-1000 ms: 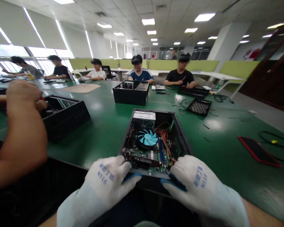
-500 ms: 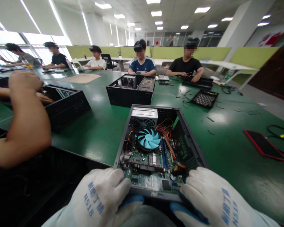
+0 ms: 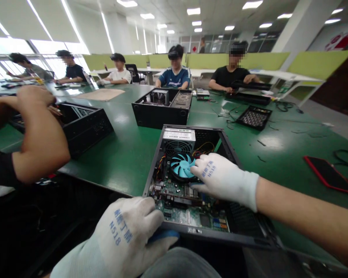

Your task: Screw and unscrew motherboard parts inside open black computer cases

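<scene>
the right hand point(image 3: 213, 174) had shifted to the blue fan point(image 3: 182, 167) inside the computer case point(image 3: 214, 234), its grip unclear; the left hand point(image 3: 129, 229) clasped the case at the bench's point(image 3: 118, 166) edge, apparently steadying it alone.

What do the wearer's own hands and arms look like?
Left hand and right hand: white gloves, blue characters and "N518" printed on the backs, pale bluish cuffs. Blue shows on the left glove's palm side. Right forearm bare, no sleeve visible.
</scene>
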The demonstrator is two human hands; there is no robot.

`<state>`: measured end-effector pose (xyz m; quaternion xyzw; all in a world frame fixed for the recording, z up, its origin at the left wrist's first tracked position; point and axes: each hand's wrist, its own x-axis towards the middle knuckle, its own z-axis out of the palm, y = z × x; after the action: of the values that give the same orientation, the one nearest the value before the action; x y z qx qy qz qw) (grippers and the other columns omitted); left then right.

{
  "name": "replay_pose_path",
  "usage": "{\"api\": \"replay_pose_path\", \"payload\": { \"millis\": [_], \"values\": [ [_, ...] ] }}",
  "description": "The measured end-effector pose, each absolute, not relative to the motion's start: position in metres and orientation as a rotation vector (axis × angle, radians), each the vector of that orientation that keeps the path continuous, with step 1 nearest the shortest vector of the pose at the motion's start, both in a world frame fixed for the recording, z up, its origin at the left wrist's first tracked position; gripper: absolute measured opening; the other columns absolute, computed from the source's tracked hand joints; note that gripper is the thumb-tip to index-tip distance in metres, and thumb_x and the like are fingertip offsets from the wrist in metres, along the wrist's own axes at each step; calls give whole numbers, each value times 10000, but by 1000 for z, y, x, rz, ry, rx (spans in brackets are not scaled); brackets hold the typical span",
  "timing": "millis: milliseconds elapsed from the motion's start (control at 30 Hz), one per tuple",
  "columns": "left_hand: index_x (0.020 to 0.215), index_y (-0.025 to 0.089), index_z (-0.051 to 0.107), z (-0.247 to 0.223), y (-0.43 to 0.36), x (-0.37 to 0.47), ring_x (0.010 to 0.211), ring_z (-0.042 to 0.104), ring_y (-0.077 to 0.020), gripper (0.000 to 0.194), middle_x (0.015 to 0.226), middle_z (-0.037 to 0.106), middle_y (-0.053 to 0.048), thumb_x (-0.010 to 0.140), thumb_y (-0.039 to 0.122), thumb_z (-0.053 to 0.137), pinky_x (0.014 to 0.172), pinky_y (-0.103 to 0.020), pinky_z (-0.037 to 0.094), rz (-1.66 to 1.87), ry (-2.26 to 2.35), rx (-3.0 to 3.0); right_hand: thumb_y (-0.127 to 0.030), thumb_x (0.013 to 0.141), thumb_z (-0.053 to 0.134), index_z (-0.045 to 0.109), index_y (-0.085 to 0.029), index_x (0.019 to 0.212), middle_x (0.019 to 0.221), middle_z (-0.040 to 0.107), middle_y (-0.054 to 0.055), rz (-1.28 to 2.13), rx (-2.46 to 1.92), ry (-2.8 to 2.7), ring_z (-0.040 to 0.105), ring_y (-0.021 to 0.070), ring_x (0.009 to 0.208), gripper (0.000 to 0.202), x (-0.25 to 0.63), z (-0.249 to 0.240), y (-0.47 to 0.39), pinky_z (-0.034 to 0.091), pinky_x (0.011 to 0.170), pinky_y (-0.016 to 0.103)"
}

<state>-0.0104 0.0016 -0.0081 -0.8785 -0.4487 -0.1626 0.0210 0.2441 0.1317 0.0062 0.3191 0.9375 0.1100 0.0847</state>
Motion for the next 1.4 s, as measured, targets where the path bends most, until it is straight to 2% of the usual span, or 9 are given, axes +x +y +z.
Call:
{"api": "replay_pose_path", "payload": {
  "millis": [100,200,300,633,967,1133,1267,1400],
  "values": [
    [734,242,596,-9,1,-10,615,551,-189,319,740,582,-19,948,480,590,540,-328,332,-518,-1408,-2710,-473,938,641,705,-154,985,933,728,139,342,874,2656,683,286,879,329,221,1,143,452,756,389],
    [728,240,596,-9,0,-9,602,541,-180,320,731,576,-16,942,478,597,533,-324,326,-557,-1421,-2700,-243,951,573,693,-156,917,866,732,126,350,824,2627,698,257,827,152,206,-3,146,447,707,356],
    [728,239,598,-8,0,-9,604,537,-175,324,731,578,-17,938,485,602,534,-326,330,-573,-1424,-2693,-120,917,523,674,-146,917,840,730,125,365,759,2677,693,222,800,154,205,-6,147,438,701,333],
    [725,232,585,-11,2,-10,596,529,-157,352,734,576,-17,949,503,579,522,-312,327,-625,-1376,-2694,-192,873,592,663,-169,884,829,736,107,358,762,2680,692,240,780,76,220,-6,153,403,680,340],
    [739,236,599,-14,2,-9,592,520,-162,369,732,570,-21,960,528,558,523,-300,330,-651,-1377,-2682,-137,833,574,678,-173,878,841,728,91,367,727,2709,692,244,753,119,213,-12,157,417,668,345],
    [729,236,600,-12,2,-8,589,525,-163,360,720,563,-19,946,522,577,521,-315,324,-632,-1406,-2676,-162,833,568,647,-166,847,809,705,104,414,697,2747,679,239,729,80,206,-18,154,422,644,339],
    [719,239,589,-13,1,-8,595,530,-175,360,723,574,-21,945,519,576,530,-324,311,-637,-1425,-2652,-146,835,565,643,-141,912,885,706,140,487,671,2775,685,250,820,110,201,-19,150,441,692,341],
    [751,240,605,-13,1,-9,605,536,-183,354,732,586,-21,948,533,579,533,-323,310,-621,-1419,-2660,-176,869,548,642,-128,999,822,701,122,428,752,2701,693,258,786,167,205,-7,148,443,670,333]
  ]
}}
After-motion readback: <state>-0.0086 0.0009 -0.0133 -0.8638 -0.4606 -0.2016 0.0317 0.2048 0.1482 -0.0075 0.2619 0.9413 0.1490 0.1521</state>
